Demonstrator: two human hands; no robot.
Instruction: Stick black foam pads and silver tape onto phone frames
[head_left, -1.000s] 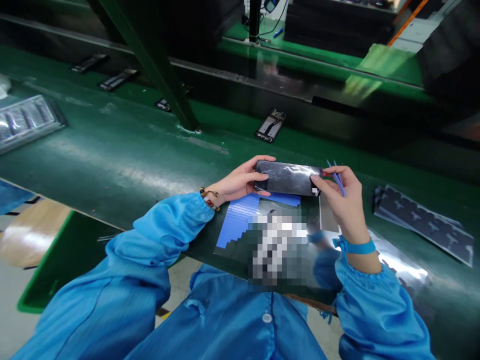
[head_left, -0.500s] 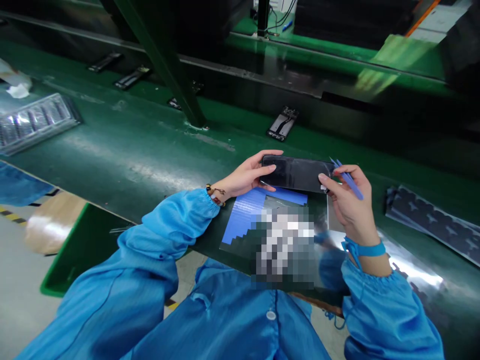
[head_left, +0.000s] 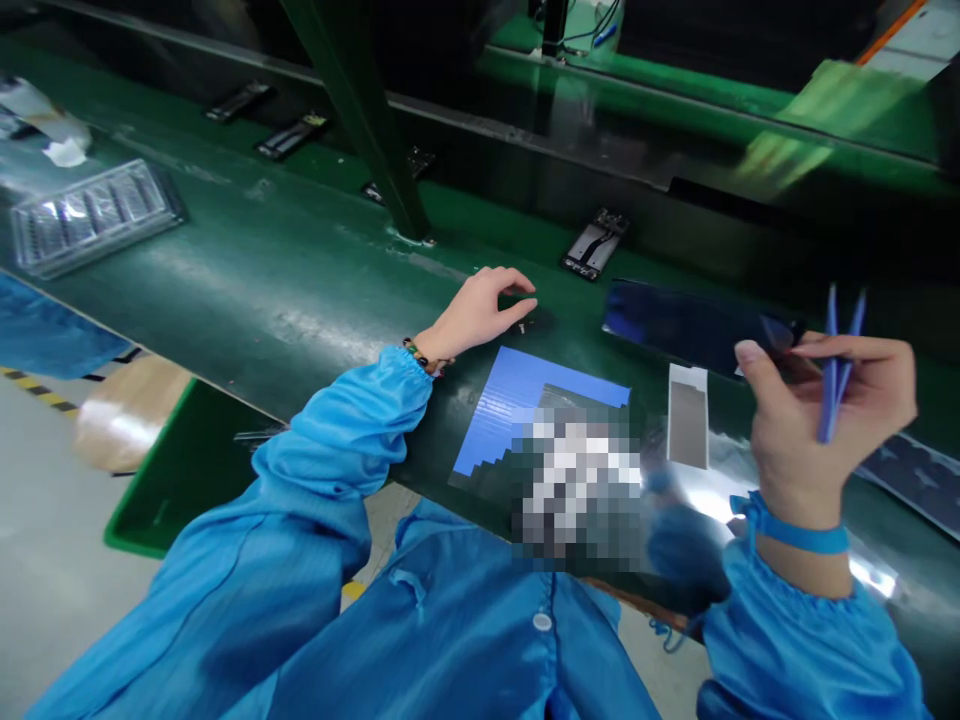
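the right hand point(head_left: 817, 430) is raised above the green belt point(head_left: 247, 290) and grips one end of a dark phone point(head_left: 690, 325), thumb on top and fingers behind it, with the rest of the phone sticking out to the left, blurred. a pair of blue tweezers point(head_left: 836, 375) is tucked in the same hand, tips pointing up past the knuckles. the left hand point(head_left: 480, 315) is well apart from the phone, fingers loosely curled and open, holding nothing; its fingertips are at or just above the belt (whether they touch it cannot be told).

below the hands a blue sheet point(head_left: 506, 400) lies on the near edge of the belt, partly covered by a pixelated patch. just to its right is a small grey strip point(head_left: 688, 425) on a shiny film. a dark sheet of die-cut pieces point(head_left: 911, 475) lies at the far right, partly hidden by the right hand. farther up the belt lies a small phone part point(head_left: 596, 245), beside the foot of a green post point(head_left: 367, 120). a clear plastic tray point(head_left: 94, 215) sits at the far left.
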